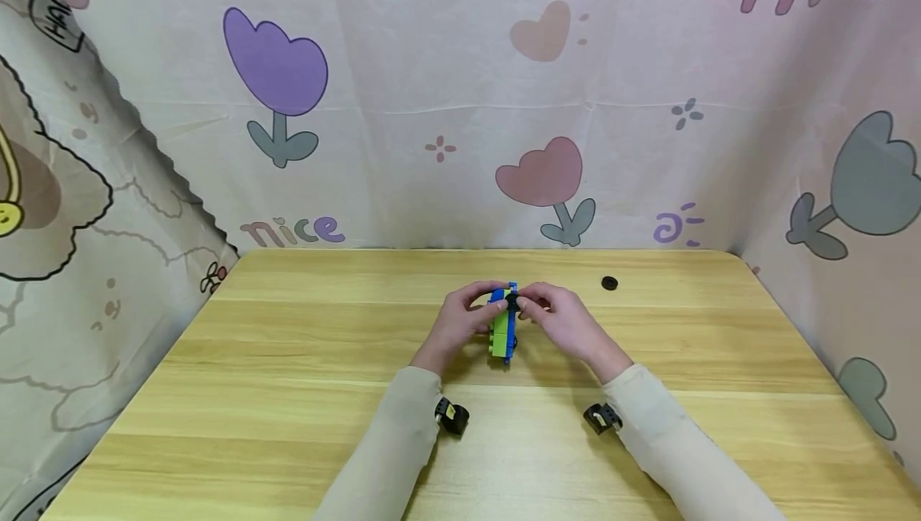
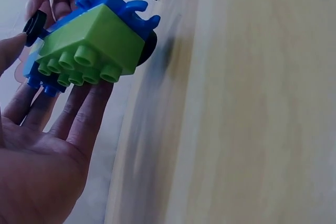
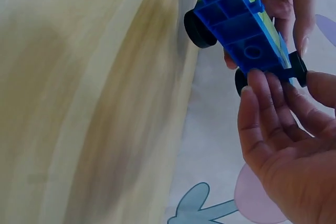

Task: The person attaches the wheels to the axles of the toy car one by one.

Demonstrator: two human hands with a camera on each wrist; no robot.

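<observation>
A toy car of building blocks (image 1: 500,333) is held up over the table between both hands. It has a lime-green studded block (image 2: 97,40) on a blue base (image 3: 236,27), with open hooks at one end. My left hand (image 1: 458,323) grips the car's body, fingers behind it and thumb near a black wheel (image 2: 34,27). My right hand (image 1: 566,323) has its thumb against that wheel (image 3: 298,68), fingertips on the underside of the base. Two more black wheels show on the car in the right wrist view, one partly hidden by the fingers.
A loose black wheel (image 1: 609,283) lies on the wooden table (image 1: 288,393) near its back edge, right of the hands. A printed cloth (image 1: 403,65) hangs behind the table and along its sides. Each sleeve carries a small black wrist camera (image 1: 453,417).
</observation>
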